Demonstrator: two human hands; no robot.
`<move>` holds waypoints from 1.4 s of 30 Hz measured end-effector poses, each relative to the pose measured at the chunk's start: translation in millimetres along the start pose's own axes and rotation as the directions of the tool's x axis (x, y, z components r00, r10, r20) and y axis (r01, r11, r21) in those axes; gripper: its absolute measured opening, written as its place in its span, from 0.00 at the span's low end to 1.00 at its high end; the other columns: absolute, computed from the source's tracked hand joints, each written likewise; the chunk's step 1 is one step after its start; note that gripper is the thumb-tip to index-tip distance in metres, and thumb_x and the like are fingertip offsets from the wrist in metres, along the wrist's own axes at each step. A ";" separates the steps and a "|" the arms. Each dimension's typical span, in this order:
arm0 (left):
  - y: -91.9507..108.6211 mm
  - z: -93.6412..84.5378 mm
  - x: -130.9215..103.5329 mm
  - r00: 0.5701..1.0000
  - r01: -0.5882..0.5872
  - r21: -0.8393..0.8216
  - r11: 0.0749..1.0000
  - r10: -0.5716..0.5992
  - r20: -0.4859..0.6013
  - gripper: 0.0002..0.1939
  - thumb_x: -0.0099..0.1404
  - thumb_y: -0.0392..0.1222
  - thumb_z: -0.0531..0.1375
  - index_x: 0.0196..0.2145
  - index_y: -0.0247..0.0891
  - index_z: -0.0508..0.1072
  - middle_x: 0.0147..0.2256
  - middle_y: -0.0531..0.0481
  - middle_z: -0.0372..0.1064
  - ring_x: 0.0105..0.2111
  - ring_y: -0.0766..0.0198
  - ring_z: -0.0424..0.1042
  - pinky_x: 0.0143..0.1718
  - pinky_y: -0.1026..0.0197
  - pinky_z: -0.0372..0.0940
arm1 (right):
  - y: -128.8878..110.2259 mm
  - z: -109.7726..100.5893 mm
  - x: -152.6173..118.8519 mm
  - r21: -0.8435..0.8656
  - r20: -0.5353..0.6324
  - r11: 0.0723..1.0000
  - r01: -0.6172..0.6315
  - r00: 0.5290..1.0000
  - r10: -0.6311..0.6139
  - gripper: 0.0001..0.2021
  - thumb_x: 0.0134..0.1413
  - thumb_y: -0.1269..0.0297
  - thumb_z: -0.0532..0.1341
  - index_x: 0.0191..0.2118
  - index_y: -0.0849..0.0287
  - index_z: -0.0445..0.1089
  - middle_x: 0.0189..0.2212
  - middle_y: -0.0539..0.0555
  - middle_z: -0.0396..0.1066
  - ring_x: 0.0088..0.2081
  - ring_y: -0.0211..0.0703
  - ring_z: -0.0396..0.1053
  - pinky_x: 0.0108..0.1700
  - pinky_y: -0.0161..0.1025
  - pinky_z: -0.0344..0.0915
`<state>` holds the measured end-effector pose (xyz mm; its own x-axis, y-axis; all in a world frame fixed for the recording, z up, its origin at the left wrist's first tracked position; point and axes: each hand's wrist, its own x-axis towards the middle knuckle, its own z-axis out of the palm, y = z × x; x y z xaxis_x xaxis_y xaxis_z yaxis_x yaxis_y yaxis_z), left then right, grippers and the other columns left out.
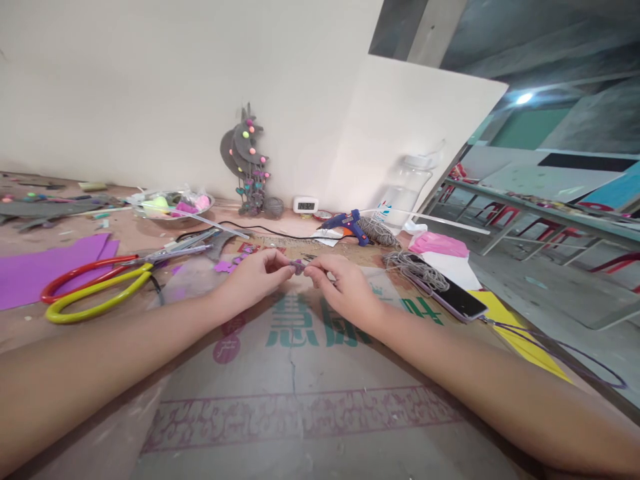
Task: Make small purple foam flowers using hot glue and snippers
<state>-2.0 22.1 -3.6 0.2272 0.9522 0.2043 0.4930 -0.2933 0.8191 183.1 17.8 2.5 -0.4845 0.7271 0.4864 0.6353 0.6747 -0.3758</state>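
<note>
Over the middle of the work board my left hand and my right hand meet, fingertips nearly touching. Between them is a small grey and purple felt piece, pinched by both thumbs and index fingers; its exact shape is too small to tell. Several purple felt cutouts lie just beyond my left hand. Farther back, a blue glue gun rests on its side with its cord trailing left. Scissors with red and yellow handles lie left of my left forearm.
A grey moon-shaped hanging decoration leans on the white wall. Nearby stand a bowl of coloured bits, a small digital clock and a water bottle. Grey yarn lies across a phone at right; purple felt sheets lie left.
</note>
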 end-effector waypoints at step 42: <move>4.9 1.9 -2.8 0.997 0.014 -0.115 0.993 -0.005 0.075 0.11 0.58 0.48 0.55 0.32 0.37 0.69 0.31 0.51 0.70 0.30 0.64 0.68 0.29 0.64 0.60 | 141.5 -43.9 22.1 -0.236 -0.227 0.901 -0.363 0.922 0.312 0.20 0.51 0.58 0.57 0.47 0.66 0.63 0.43 0.63 0.68 0.42 0.49 0.66 0.44 0.45 0.62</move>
<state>1.3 17.9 -1.2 0.2866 0.9447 0.1592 0.3964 -0.2682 0.8780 288.7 123.8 -5.3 -0.1118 0.8526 0.5105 0.8907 0.3138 -0.3290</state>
